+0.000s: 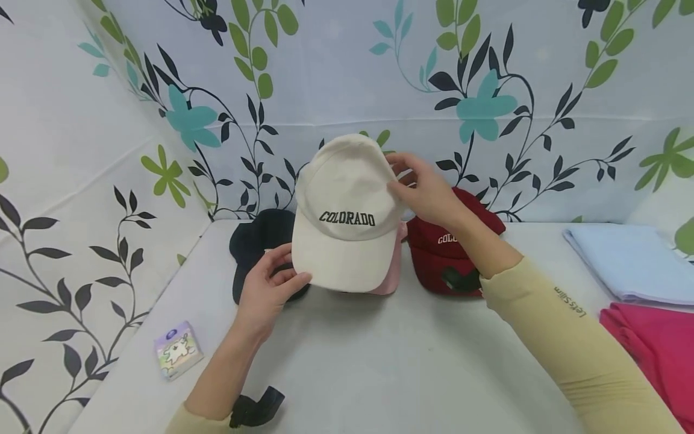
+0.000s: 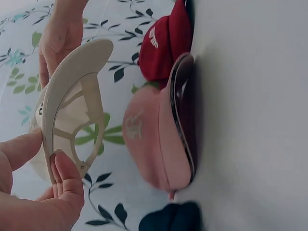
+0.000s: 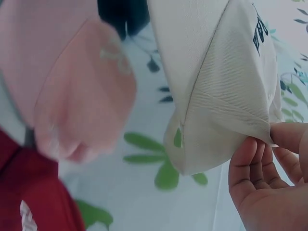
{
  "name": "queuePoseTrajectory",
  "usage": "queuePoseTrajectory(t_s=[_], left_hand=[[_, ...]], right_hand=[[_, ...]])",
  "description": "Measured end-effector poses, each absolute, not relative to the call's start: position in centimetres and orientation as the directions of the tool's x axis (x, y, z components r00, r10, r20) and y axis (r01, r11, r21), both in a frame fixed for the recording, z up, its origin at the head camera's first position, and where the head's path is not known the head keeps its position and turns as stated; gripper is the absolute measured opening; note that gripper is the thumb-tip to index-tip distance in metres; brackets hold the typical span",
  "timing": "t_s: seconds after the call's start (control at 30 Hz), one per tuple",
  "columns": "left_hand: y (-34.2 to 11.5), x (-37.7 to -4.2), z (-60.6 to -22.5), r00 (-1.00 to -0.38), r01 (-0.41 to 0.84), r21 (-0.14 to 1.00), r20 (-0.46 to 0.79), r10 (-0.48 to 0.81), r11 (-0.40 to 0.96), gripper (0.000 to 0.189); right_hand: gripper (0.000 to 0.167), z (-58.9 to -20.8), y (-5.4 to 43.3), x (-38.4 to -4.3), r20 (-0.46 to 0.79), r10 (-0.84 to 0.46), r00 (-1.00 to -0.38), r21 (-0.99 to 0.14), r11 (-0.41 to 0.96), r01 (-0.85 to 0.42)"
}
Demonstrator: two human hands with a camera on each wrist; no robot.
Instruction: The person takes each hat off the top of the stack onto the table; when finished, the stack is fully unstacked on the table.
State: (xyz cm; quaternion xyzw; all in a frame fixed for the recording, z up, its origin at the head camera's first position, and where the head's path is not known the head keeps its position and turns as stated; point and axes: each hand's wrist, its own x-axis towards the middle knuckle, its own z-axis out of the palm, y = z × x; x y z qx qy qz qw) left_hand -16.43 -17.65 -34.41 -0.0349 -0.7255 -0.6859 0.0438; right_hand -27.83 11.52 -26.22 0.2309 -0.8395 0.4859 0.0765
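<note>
Both hands hold up a cream baseball cap (image 1: 347, 205) with COLORADO in dark letters, its front toward the head camera. My left hand (image 1: 268, 286) pinches the edge of the brim at the lower left; in the left wrist view the thumb lies on one side and the fingers (image 2: 67, 178) on the other. On the upper right, my right hand (image 1: 425, 187) pinches the crown's fabric, as the right wrist view shows with the fingers (image 3: 252, 166) under a fold. Behind the cream cap, mostly hidden in the head view, sits a pink cap (image 2: 149, 139).
A dark cap (image 1: 260, 235) stands left of the pink one, a dark red cap (image 1: 439, 247) to its right. A small tissue pack (image 1: 178, 351) lies at the left. Folded light blue cloth (image 1: 634, 259) and bright pink cloth (image 1: 650, 343) lie along the right side.
</note>
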Motion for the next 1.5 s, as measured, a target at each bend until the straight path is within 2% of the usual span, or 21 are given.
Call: queuePoseTrajectory(t_s=[0.27,0.7,1.03,1.5], left_hand=[[-13.4,-17.5,-34.8,-0.990,0.121,0.992,0.123,0.063,-0.026,0.064],[-5.9,-18.8,-35.1,-0.962,0.175,0.975,0.199,0.189,-0.136,0.063],[0.3,-19.4,-35.9,-0.964,0.152,0.983,0.171,0.205,-0.105,0.058],[8.2,-18.9,-38.1,-0.979,0.101,0.988,0.119,0.163,-0.116,0.054]], right_hand=[[0.045,-26.0,16.6,-26.4,0.410,-0.261,-0.874,-0.733,0.476,-0.486],[0.046,-25.1,24.1,-24.3,0.443,-0.131,-0.887,-0.662,0.619,-0.422],[0.047,-25.5,29.6,-23.3,0.410,-0.006,-0.912,-0.627,0.725,-0.286],[0.051,-27.3,35.5,-23.2,0.312,0.141,-0.940,-0.621,0.779,-0.089]])
